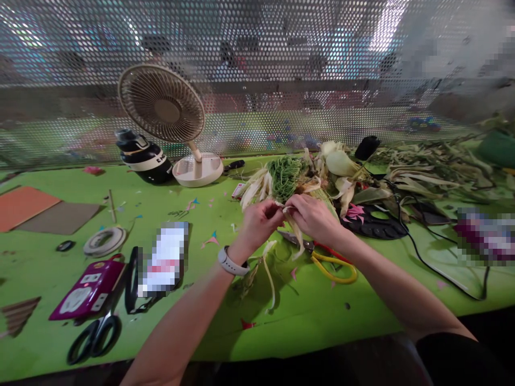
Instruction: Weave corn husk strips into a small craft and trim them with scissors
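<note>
Both my hands meet over the middle of the green table, fingers pinched on a pale corn husk strip. My left hand (260, 221), with a grey band at the wrist, grips its upper end. Against it, my right hand (309, 215) pinches the same husk strip (296, 236), whose free end hangs down. Just behind lie a green stringy bundle (285, 176) and whitish husks (335, 161). Beneath my right hand are scissors with yellow and red handles (336, 271). A thin husk piece (269, 276) lies on the table in front of my hands.
A fan (197, 170) and a black bottle (147, 163) stand at the back left. Black scissors (96, 335), a phone (164, 257) and tape (104, 241) lie left. Dried husks (434, 171), a black palette (378, 224) and a cable (422, 262) are right.
</note>
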`<state>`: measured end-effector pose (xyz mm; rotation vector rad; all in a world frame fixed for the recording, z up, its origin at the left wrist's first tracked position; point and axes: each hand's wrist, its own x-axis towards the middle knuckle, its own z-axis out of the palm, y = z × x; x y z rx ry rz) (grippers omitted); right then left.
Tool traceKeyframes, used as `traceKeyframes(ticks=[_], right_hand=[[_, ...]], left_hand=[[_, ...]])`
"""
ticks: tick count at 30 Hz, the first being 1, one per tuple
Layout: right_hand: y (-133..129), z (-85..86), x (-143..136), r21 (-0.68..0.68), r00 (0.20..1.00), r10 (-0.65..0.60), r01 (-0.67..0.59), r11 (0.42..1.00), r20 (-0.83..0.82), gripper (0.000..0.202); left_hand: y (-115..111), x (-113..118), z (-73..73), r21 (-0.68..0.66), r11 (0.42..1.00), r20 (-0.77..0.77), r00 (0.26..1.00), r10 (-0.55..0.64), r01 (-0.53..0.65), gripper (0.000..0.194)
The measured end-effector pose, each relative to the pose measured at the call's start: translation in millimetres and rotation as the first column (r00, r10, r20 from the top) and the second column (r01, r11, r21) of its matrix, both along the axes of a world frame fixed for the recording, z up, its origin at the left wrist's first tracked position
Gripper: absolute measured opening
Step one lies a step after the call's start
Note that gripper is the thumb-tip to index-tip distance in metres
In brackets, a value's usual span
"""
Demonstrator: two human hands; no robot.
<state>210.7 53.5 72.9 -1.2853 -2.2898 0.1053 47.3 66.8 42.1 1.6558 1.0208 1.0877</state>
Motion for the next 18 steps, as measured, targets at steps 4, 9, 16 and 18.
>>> traceKeyframes(ticks=[4, 9, 16, 18], right_hand=[[-1.5, -1.6, -0.5, 0.057, 1.000, 0.000, 0.001, 0.998, -0.024, 0.013], [-8.6, 6.9, -0.6, 0.045, 0.987, 0.009, -0.002, 0.999, -0.162, 0.012], [3.8, 46.5, 43.2, 0.244, 0.795, -0.087, 0.286, 0.927, -0.600, 0.010], [7.4, 64.4, 76.4, 0.373, 0.668, -0.061, 0.487, 0.790, -0.742, 0.016]], left_hand=[[-2.2, 3.0, 7.5, 0.056, 0.996, -0.124, 0.989, 0.074, -0.068, 0.021], [-1.6, -0.7, 17.3, 0.250, 0.950, -0.435, 0.856, 0.282, -0.186, 0.019], [11.4, -22.9, 17.2, 0.233, 0.938, -0.496, 0.798, 0.343, -0.258, 0.019], [16.9, -32.9, 15.7, 0.218, 0.926, -0.485, 0.789, 0.376, -0.307, 0.017]])
